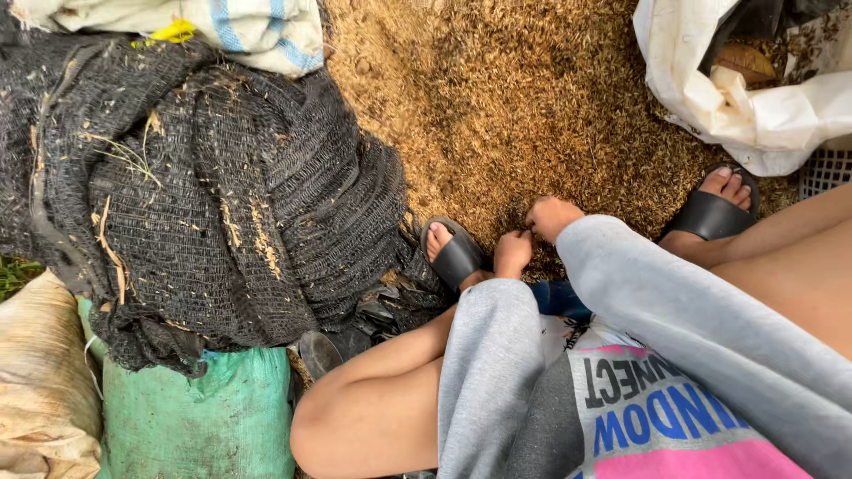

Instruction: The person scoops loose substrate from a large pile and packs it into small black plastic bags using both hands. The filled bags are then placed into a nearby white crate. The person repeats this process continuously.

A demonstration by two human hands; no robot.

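1. The person squats over a spread of brown rice grain [524, 98] that covers the ground.
2. The left hand [512, 252] is down low at the edge of the grain, just in front of the left foot. Its fingers are curled in like a loose fist. It may be pinching a bit of grain, but it is too small to tell.
3. The right hand [552, 217] is just beside it, at about 2 o'clock from the left hand. It is curled shut too and touches the grain.
4. Both arms wear grey sleeves [674, 310].
5. The feet wear black sandals [454, 257], one at 9 o'clock from the hands and one at 3 o'clock.
6. A big heap of black net [222, 195] lies at 9 o'clock, flecked with straw.
7. A green sack [195, 417] sits at 7 o'clock, under the net.
8. A white sack [754, 98] lies open at 2 o'clock.
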